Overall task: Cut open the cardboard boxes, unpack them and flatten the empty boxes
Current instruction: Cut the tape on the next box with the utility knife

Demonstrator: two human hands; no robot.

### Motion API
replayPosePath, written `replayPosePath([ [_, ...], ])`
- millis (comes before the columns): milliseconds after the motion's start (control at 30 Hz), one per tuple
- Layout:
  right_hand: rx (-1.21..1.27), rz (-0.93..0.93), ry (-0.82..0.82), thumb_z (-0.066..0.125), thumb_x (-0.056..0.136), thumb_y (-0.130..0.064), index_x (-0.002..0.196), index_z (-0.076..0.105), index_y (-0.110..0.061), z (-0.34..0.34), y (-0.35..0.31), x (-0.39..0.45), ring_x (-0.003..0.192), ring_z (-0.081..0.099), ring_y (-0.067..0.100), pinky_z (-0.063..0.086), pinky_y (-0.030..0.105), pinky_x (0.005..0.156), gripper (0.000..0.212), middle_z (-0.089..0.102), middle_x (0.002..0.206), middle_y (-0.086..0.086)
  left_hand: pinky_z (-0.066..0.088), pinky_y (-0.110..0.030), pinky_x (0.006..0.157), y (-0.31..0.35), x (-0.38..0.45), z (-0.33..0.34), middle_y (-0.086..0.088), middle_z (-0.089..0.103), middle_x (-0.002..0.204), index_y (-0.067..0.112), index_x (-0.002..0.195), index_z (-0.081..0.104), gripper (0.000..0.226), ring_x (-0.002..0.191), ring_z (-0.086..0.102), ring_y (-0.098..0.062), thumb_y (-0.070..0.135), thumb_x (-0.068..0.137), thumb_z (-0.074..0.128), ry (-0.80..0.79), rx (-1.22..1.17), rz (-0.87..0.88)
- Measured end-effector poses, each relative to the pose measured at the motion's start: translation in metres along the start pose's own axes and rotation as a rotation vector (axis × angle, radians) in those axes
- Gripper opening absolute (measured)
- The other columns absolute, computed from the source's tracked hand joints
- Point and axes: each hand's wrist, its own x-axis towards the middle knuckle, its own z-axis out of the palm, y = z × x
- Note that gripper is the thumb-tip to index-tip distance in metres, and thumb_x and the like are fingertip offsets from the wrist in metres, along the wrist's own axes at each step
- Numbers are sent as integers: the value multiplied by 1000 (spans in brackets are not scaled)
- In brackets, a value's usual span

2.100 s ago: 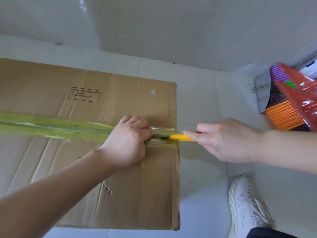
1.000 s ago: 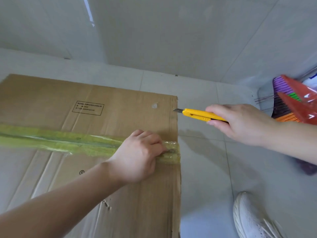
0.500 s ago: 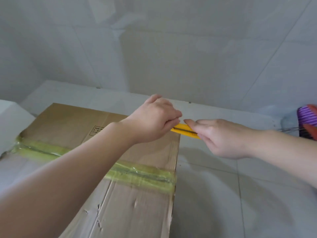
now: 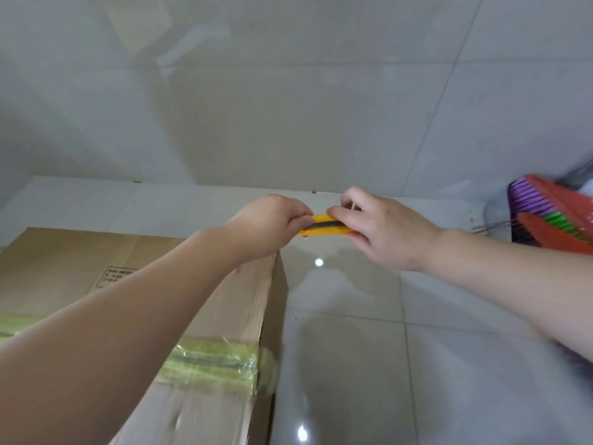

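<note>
— Where was the yellow utility knife (image 4: 325,228) at that moment?

— Just right of the frame's centre, lifted off the cardboard box (image 4: 179,319) and held level between both hands, above the box's far right corner. The right hand (image 4: 382,229) wrapped its fingers round the handle end, while the left hand (image 4: 272,224) pinched the other end with curled fingertips.

— Why both hands on it?

— My guess is the blade was being adjusted, slid in or out. A dark strip ran along the middle of the body, probably the slider track. Whether any blade stuck out I couldn't tell; the left fingers covered that tip.

— And the box itself?

— It filled the lower left of the frame, flaps closed, with the yellowish-green tape (image 4: 211,364) running across the top seam and folding over the right edge. A dark line ran down the tape's middle, but I couldn't tell if that was a cut. Nothing had been unpacked.

— Anything else nearby?

— A bundle of colourful brooms (image 4: 552,216) at the right edge, leaning on the tiled floor (image 4: 369,364), well apart from the box.
</note>
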Motion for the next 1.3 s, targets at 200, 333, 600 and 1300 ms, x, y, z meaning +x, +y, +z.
replayPosePath([
  [200,-144,271,-75,58,87,-13,113,59,-10,66,92,21,99,48,32,35,37,84,26,51,108,11,30,-34,102,11,28,29,-3,52,131,18,132,46,41,122,44,-24,37,97,41,179,203,-64],
  [333,-204,513,-229,55,88,-16,110,59,-18,119,151,35,105,47,30,35,36,83,22,50,107,8,26,-33,105,22,34,66,-1,51,129,19,132,45,42,124,41,-23,36,95,40,113,284,-5],
  [600,-52,595,-326,46,85,-7,109,59,-8,190,193,40,104,45,37,40,42,86,27,46,110,20,30,-35,103,14,68,120,-3,49,131,17,131,45,40,123,42,-24,33,95,42,36,158,-193],
  [1300,397,263,44,54,90,-15,113,66,-4,131,70,136,99,57,39,46,37,85,28,59,106,22,43,-37,87,-33,-50,30,-1,58,117,17,121,57,32,105,54,-23,15,91,45,102,284,-274],
])
